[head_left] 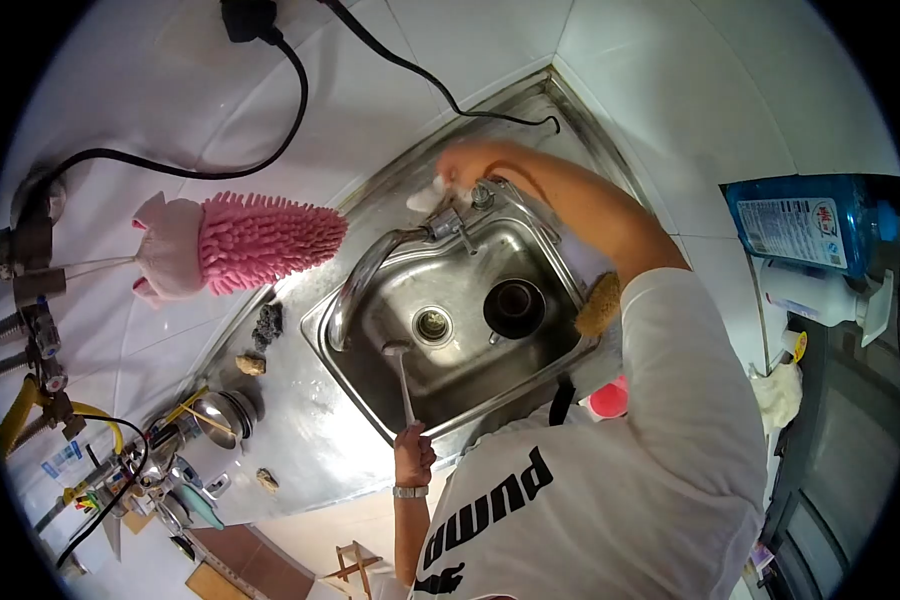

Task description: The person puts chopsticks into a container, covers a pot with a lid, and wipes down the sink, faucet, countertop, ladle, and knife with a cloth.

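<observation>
My left hand (413, 458), with a watch on its wrist, is closed around the handle of a long-handled metal spoon (404, 380). The spoon's head hangs over the near left part of the steel sink (370, 395). Beyond the sink, my right hand (462, 166) is blurred by motion and closed on a soft white thing (427, 195), perhaps a cloth. This hand is just behind the base of the tap (440, 228), whose curved spout (348, 290) points over the sink's left side. A dark round bowl (514, 308) sits in the basin beside the drain (432, 325).
A brown scrubber (598, 305) lies on the sink's right rim. A pink duster (255, 243) hangs at left. Scouring wool (267, 325), stacked pans (220, 420) and a pink-red round thing (610, 398) stand around. Blue detergent (805, 225) is at right; a black cable (410, 75) runs behind.
</observation>
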Tool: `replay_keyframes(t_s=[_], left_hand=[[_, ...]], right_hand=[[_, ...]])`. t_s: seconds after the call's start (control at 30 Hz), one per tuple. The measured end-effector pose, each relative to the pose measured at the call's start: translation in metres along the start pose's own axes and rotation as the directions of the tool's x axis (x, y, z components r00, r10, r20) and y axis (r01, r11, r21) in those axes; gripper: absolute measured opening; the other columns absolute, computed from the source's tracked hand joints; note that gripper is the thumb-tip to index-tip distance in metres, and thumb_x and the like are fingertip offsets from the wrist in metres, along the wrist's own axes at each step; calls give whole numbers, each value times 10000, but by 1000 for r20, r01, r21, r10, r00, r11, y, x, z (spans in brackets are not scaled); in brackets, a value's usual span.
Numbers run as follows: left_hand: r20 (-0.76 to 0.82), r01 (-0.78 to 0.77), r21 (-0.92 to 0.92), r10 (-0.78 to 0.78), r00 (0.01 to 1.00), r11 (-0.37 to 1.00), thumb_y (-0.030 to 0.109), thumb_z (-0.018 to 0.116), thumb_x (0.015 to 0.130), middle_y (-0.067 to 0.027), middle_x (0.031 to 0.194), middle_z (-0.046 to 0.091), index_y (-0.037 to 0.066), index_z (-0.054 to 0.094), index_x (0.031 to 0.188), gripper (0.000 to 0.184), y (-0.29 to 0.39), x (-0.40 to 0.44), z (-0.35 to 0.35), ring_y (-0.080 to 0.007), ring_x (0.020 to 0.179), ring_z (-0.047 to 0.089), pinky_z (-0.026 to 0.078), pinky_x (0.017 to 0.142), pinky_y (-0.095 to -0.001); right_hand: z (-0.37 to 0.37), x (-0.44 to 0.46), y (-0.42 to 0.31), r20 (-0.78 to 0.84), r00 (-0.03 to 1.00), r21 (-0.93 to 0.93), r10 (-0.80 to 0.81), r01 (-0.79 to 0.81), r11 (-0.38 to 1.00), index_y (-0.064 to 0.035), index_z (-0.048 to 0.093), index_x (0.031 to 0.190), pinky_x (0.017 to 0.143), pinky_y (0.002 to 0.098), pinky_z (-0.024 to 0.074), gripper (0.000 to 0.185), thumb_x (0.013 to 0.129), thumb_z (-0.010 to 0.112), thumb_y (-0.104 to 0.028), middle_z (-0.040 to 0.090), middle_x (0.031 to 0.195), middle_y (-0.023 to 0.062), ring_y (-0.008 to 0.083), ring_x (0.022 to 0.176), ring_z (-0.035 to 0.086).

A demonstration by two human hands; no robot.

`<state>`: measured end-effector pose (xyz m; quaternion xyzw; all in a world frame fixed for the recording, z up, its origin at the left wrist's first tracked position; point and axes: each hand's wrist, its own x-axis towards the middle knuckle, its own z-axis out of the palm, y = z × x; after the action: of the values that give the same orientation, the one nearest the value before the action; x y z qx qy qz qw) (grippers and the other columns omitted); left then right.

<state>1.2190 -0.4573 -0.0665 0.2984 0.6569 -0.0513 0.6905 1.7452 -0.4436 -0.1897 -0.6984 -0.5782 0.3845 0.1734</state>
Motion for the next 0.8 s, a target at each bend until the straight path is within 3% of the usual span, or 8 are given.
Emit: replay_keyframes(t_s=[0.07, 0.1, 0.17, 0.27, 0.37, 0.6, 0.73, 0.8], left_hand=[[2, 9, -30, -9, 1000, 1000, 158, 533, 867, 53, 453, 299, 153, 422, 682, 215, -3, 2, -8, -46, 319, 222, 157, 281, -220], [15, 11, -60, -10, 1000, 998, 158, 532, 865, 52, 451, 299, 157, 417, 672, 225, -4, 4, -8, -47, 317, 221, 158, 281, -220], [33, 13, -57, -12, 999, 998, 155, 531, 864, 51, 451, 300, 160, 412, 663, 234, -3, 5, -5, -49, 315, 221, 160, 281, -221], [30, 15, -73, -13, 999, 997, 153, 524, 866, 51, 448, 303, 167, 400, 648, 251, -7, 12, -4, -55, 311, 218, 164, 280, -223], [48, 27, -64, -24, 999, 998, 160, 523, 865, 51, 446, 304, 167, 396, 642, 257, -4, 14, -2, -56, 311, 222, 162, 280, -226], [94, 13, -9, -13, 995, 1000, 164, 529, 864, 54, 446, 299, 158, 426, 670, 219, 3, 16, -5, -54, 316, 222, 153, 285, -219], [57, -1, -12, 2, 998, 1000, 168, 523, 872, 60, 441, 275, 161, 428, 681, 214, 6, 13, -10, -50, 318, 200, 151, 287, -220], [72, -8, -27, 10, 997, 1000, 172, 519, 876, 61, 441, 272, 164, 420, 675, 224, 8, 10, -14, -50, 318, 199, 151, 289, -220]], right_hand=[[-36, -29, -9, 180, 944, -473, 276, -163, 866, -116, 647, 986, 690, 370, 477, 357, 630, 624, -119, 640, 904, 128, 278, 833, 615], [-28, -45, 3, 180, 941, -478, 286, -170, 862, -116, 647, 986, 690, 370, 477, 357, 630, 624, -119, 640, 904, 128, 278, 833, 615], [-7, -80, 32, -230, 957, -30, 180, -192, 981, -128, 634, 1018, 697, 366, 494, 364, 655, 610, -127, 643, 854, 129, 305, 821, 624], [10, -131, -2, -276, 870, 50, 409, -412, 910, -111, 626, 1037, 735, 401, 486, 353, 685, 619, -138, 633, 933, 122, 319, 884, 608], [64, -159, -20, -583, 689, 89, 430, -472, 877, -102, 589, 1105, 775, 411, 473, 402, 713, 623, -181, 600, 1039, 118, 321, 959, 583], [127, -126, -76, -717, 415, 235, 560, -612, 755, -105, 453, 1260, 831, 455, 450, 534, 751, 596, -181, 536, 1112, 200, 354, 1001, 559], [121, -105, -97, -565, 495, 301, 660, -621, 724, -101, 476, 1247, 859, 443, 449, 536, 746, 625, -220, 528, 1100, 198, 357, 996, 563], [119, -110, -88, -602, 582, 99, 546, -625, 775, -141, 396, 1331, 822, 461, 466, 614, 764, 616, -230, 513, 1149, 219, 374, 958, 583]])
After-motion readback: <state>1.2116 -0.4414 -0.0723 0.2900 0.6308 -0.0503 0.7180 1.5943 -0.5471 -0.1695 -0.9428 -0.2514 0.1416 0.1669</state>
